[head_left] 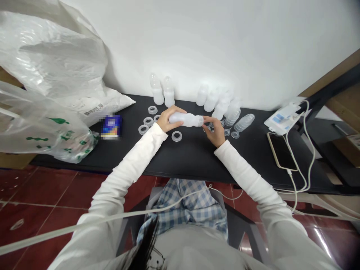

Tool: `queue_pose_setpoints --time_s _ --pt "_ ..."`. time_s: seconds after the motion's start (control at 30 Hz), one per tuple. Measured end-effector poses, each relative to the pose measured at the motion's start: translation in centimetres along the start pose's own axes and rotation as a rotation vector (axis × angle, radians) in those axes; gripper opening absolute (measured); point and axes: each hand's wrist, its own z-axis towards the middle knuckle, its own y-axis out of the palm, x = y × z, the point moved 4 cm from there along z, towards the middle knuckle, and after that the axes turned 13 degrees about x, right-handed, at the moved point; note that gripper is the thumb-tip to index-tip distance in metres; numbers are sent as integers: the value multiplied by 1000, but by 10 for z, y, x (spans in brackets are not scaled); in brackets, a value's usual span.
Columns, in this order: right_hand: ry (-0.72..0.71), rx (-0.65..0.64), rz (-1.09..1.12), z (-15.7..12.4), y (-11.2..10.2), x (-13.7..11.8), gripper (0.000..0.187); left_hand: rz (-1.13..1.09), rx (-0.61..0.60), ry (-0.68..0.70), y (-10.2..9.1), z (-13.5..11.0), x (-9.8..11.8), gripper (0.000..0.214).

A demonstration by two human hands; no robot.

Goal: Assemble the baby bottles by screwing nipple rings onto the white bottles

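A translucent white baby bottle (pixel 189 119) lies sideways in the air over the black table. My left hand (pixel 170 119) wraps round its base end. At its neck, my right hand (pixel 215 131) pinches the clear ring-shaped piece at the mouth with its fingertips. Several clear collar rings lie near my left hand, among them one loose ring (pixel 177 136) just below it. Beyond my right hand are small clear discs (pixel 235 134) and stacked clear domed caps (pixel 244 123), partly hidden by the fingers.
Two capped bottles (pixel 169 92) stand by the wall, and several uncapped bottles (pixel 210 100) stand farther right. A blue packet (pixel 111 126) and large plastic bags (pixel 53 63) are at left. A phone (pixel 282 152) with white cables and a power strip (pixel 282 117) lie at right.
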Motion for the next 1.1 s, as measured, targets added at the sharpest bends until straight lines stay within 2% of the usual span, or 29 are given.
queue_pose_setpoints --time_s 0.1,0.2,0.43,0.57,0.67,0.87,0.97,1.03,1.1 --pt "-45 -26 -51 0 -1 -1 21 13 -22 -44 2 -2 -2 34" --pt "-102 -68 -100 0 -1 -1 28 22 11 -126 7 -5 -5 32" --pt "-333 -53 -297 -7 0 2 30 -226 82 -618 24 -15 -15 46" --pt "-477 -11 -408 -9 0 0 30 -280 86 -728 27 -15 -14 45" --pt "-510 -19 -444 -10 0 -1 30 -294 109 -817 27 -15 -20 42" --pt "-577 33 -396 -15 -2 -2 25 -418 -16 -1117 32 -19 -36 43" --pt "-564 21 -364 -15 -2 -3 23 -431 -45 -1111 33 -19 -38 44" --pt "-487 -19 -372 -12 -2 -2 24 -401 -3 -989 32 -16 -36 43" --pt "-389 -59 -406 -7 -2 -1 25 -346 65 -799 29 -13 -31 41"
